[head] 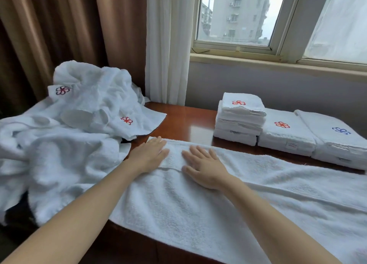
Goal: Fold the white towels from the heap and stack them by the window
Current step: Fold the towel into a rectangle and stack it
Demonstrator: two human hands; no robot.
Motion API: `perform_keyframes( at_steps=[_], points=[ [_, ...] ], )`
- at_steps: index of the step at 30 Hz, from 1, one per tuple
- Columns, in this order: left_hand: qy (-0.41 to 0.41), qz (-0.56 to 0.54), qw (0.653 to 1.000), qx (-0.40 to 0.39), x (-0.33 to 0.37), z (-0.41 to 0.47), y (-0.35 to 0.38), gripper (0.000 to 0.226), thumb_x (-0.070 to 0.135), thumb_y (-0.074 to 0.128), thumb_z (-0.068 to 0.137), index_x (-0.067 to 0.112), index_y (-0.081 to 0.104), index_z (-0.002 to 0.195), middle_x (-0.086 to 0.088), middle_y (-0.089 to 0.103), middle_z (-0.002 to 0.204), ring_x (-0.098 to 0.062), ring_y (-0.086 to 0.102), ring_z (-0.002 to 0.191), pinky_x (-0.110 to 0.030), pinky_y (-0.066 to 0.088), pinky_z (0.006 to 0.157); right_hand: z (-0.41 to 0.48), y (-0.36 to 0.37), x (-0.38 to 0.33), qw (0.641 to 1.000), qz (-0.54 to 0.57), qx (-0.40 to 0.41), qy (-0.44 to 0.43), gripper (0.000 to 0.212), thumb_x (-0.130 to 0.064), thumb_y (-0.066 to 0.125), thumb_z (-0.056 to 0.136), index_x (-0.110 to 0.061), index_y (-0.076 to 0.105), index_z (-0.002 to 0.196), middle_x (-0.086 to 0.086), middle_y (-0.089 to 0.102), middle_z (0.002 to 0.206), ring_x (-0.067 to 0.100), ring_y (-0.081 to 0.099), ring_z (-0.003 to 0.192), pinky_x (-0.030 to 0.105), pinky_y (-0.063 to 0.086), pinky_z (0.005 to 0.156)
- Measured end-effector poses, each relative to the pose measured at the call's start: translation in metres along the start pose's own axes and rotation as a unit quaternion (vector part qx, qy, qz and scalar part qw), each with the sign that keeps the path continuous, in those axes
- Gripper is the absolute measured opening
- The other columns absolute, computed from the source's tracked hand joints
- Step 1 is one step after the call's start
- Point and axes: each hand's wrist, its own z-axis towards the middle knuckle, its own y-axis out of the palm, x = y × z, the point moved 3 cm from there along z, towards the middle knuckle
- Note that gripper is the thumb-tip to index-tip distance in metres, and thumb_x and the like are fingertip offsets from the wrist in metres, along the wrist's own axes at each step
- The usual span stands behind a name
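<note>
Stretched along the near edge of the wooden table, the long white towel lies flat under the left hand and right hand, both pressing with straight fingers. I'd worry its overhang could slide off, or the crumpled heap just beside could get dragged in. Folded stacks by the window bear red and blue flower emblems; their small tags are unreadable.

White towels with red and blue flower emblems, glossy reddish-brown table, brown curtain
</note>
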Motion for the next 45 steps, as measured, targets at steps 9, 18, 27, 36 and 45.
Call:
perform_keyframes(
  at_steps=[9, 18, 27, 36, 45],
  points=[
    [-0.050, 0.090, 0.995, -0.008, 0.041, 0.015, -0.014, 0.070, 0.062, 0.016, 0.099, 0.018, 0.043, 0.146, -0.007, 0.042, 0.152, -0.024, 0.030, 0.144, -0.053, 0.010, 0.119, -0.030, -0.023, 0.020, 0.983, 0.166, 0.079, 0.008, 0.045, -0.039, 0.040, 0.104, -0.032, 0.041, 0.148, -0.011, 0.038, 0.155, 0.009, 0.033, 0.143, 0.032, 0.026, 0.116],
    [0.169, -0.079, 0.980, 0.066, 0.203, 0.008, 0.001, 0.045, 0.046, 0.037, 0.103, 0.029, 0.044, 0.144, 0.010, 0.046, 0.147, -0.013, 0.045, 0.132, -0.033, 0.039, 0.102, -0.143, -0.067, 0.142, 0.918, 0.170, 0.263, 0.245, 0.041, -0.015, 0.038, 0.101, -0.024, 0.056, 0.137, -0.006, 0.056, 0.141, 0.012, 0.048, 0.130, 0.031, 0.039, 0.104],
    [0.314, -0.063, 0.946, 0.059, 0.346, 0.008, 0.041, 0.040, 0.039, 0.041, 0.102, 0.027, 0.051, 0.139, 0.009, 0.048, 0.141, -0.018, 0.050, 0.124, -0.033, 0.042, 0.098, -0.235, -0.072, 0.243, 0.880, 0.117, 0.227, 0.399, 0.047, -0.023, 0.034, 0.101, -0.022, 0.043, 0.147, 0.000, 0.045, 0.151, 0.020, 0.042, 0.137, 0.037, 0.036, 0.107],
    [0.302, -0.008, 0.953, 0.035, 0.399, 0.015, 0.079, 0.061, 0.056, 0.029, 0.100, 0.030, 0.021, 0.155, 0.002, 0.014, 0.164, -0.015, 0.006, 0.152, -0.046, 0.001, 0.123, -0.271, -0.063, 0.305, 0.876, -0.017, 0.093, 0.472, 0.069, -0.067, 0.018, 0.093, -0.039, 0.014, 0.156, -0.002, 0.004, 0.166, 0.030, -0.005, 0.152, 0.060, -0.008, 0.115],
    [0.270, 0.047, 0.961, -0.042, 0.400, 0.029, 0.090, 0.084, 0.082, 0.011, 0.085, 0.039, 0.002, 0.156, 0.003, -0.009, 0.165, -0.022, -0.012, 0.151, -0.060, -0.011, 0.117, -0.271, -0.065, 0.312, 0.893, -0.022, 0.169, 0.416, 0.061, -0.058, 0.031, 0.095, -0.032, 0.032, 0.151, -0.002, 0.028, 0.160, 0.023, 0.017, 0.149, 0.055, 0.005, 0.118]
  ],
)
